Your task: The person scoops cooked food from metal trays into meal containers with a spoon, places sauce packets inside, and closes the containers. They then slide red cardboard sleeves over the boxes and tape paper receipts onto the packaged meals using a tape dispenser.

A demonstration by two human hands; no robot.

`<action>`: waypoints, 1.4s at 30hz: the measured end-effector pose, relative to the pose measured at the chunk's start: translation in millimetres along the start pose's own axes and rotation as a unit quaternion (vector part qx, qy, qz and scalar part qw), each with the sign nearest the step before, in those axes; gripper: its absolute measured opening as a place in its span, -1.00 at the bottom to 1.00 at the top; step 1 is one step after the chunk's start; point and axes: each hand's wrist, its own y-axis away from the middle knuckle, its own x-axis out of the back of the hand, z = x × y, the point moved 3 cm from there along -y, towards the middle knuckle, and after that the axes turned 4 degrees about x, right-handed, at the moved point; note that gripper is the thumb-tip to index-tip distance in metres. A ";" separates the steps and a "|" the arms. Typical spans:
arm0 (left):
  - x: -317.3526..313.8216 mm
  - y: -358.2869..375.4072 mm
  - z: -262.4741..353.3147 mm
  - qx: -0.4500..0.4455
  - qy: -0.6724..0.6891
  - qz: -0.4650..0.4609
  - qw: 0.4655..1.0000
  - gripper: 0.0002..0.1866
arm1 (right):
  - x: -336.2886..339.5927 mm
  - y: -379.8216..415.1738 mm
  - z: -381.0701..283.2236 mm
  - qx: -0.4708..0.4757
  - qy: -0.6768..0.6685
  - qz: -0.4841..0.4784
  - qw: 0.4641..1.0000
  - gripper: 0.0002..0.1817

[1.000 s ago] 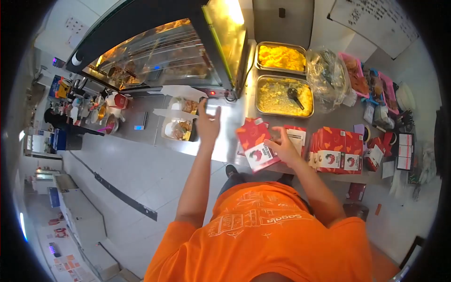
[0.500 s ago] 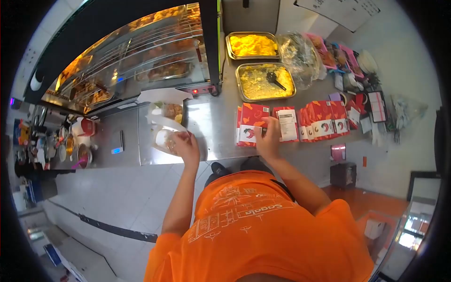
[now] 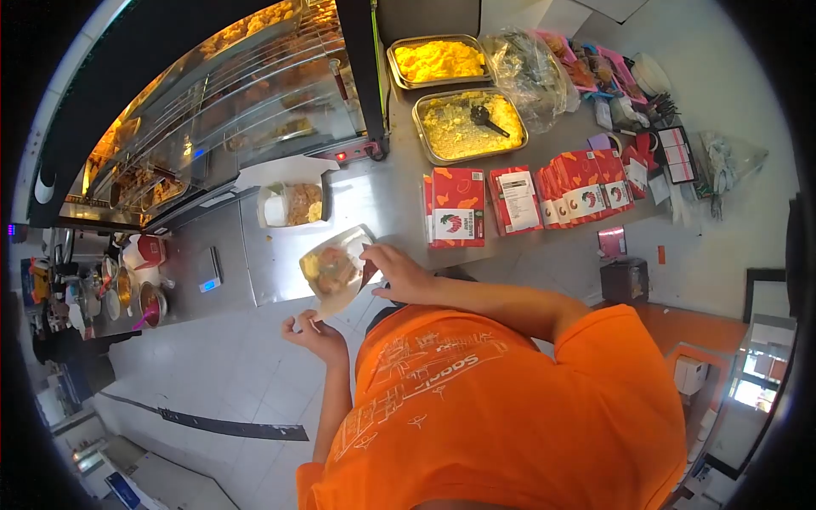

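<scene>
A paper food box (image 3: 338,299) stands at the counter's front edge, its lid flap folded open toward me and yellow and brownish food inside. My left hand (image 3: 318,337) pinches the tip of that flap with thumb and fingers. On the box's right side, my right hand (image 3: 398,274) has its fingers curled over the wall, where a bit of red shows. Behind it sits a second open food box (image 3: 262,212) holding rice, brown meat and something yellow.
Red printed packets (image 3: 459,208) lie in rows on the steel counter (image 3: 374,191). Beyond them are a tray of yellow food (image 3: 442,127) with a black spoon, another full tray (image 3: 439,61) and a plastic bag (image 3: 531,81). A glass warmer (image 3: 246,102) and scale (image 3: 210,270) stand left.
My right hand has left the red packets and moved left to the front box. The box has shifted toward the right and turned; my left hand has moved down toward me with its flap.
</scene>
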 end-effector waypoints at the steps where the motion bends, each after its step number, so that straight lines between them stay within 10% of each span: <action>1: 0.2 -4.7 10.9 0.000 -0.002 0.000 1.000 -0.73 | -2.3 0.0 -2.0 0.018 0.068 0.050 0.996 -0.29; 4: -2.1 -17.5 23.3 -0.055 0.105 -0.014 0.993 -0.69 | -13.0 -8.8 20.6 0.001 -0.031 0.034 0.999 -0.33; 8: -7.8 -24.2 -11.0 -0.028 0.224 -0.264 0.938 -0.66 | -9.1 -4.7 21.3 0.087 0.064 0.000 0.994 -0.56; 12: 1.2 -31.2 -17.0 -0.070 0.184 -0.178 0.964 -0.66 | -0.2 8.3 16.8 0.125 0.093 0.018 0.988 -0.59; 17: -30.1 -39.6 -38.7 0.255 0.332 -0.239 0.876 -0.42 | -10.4 -11.0 45.4 -0.113 0.004 0.096 0.989 -0.49; 24: -55.2 -51.5 -47.6 0.366 0.424 -0.325 0.762 -0.60 | -13.5 -37.2 71.9 -0.176 -0.216 0.035 0.960 -0.30; 29: -62.2 -50.5 -42.6 0.323 0.285 -0.276 0.859 -0.76 | 0.9 -42.0 52.7 -0.227 0.041 0.049 0.972 -0.68; 31: -57.7 -59.9 -30.1 0.176 0.039 -0.253 0.950 -0.66 | -14.2 -44.6 68.4 -0.202 0.077 0.089 0.972 -0.68; 39: -63.5 -81.1 -27.6 0.144 0.001 -0.334 0.932 -0.71 | -25.9 -60.7 86.2 -0.200 0.119 0.057 0.971 -0.77; 42: -73.7 -92.9 -10.3 0.007 0.046 -0.299 0.953 -0.82 | -23.6 -72.7 68.2 0.021 0.129 0.255 0.958 -0.75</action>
